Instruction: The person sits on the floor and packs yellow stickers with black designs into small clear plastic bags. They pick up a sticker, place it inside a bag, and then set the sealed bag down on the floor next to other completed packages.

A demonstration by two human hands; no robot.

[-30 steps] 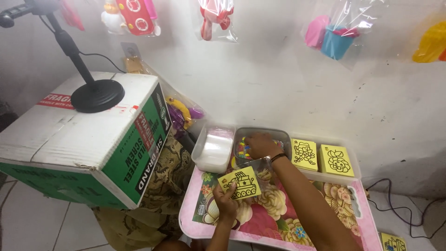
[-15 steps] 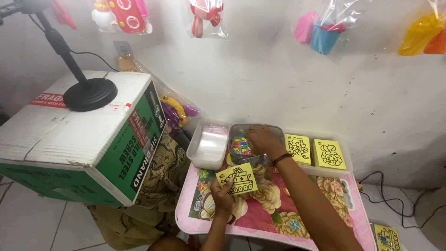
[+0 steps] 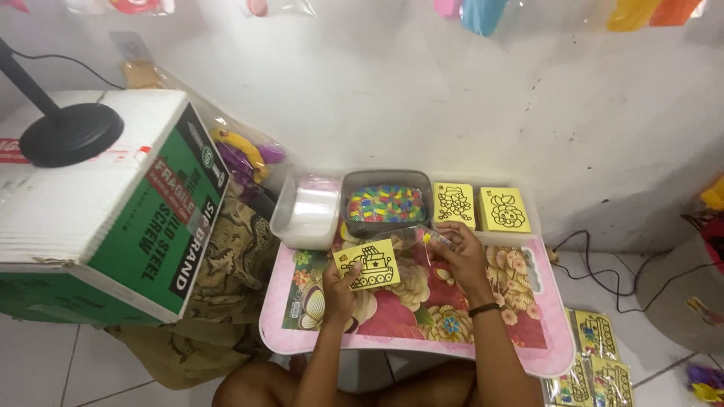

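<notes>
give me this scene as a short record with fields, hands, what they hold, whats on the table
left hand: holds up a yellow card with a black line drawing
right hand: pinches a small clear bag with something small and yellow at the fingers
table: pink floral tray table
back row: white tub, grey tub of coloured bits, two stacks of yellow cards
left of table: cardboard box with a black stand base on top
floor at right: more bagged yellow cards
</notes>
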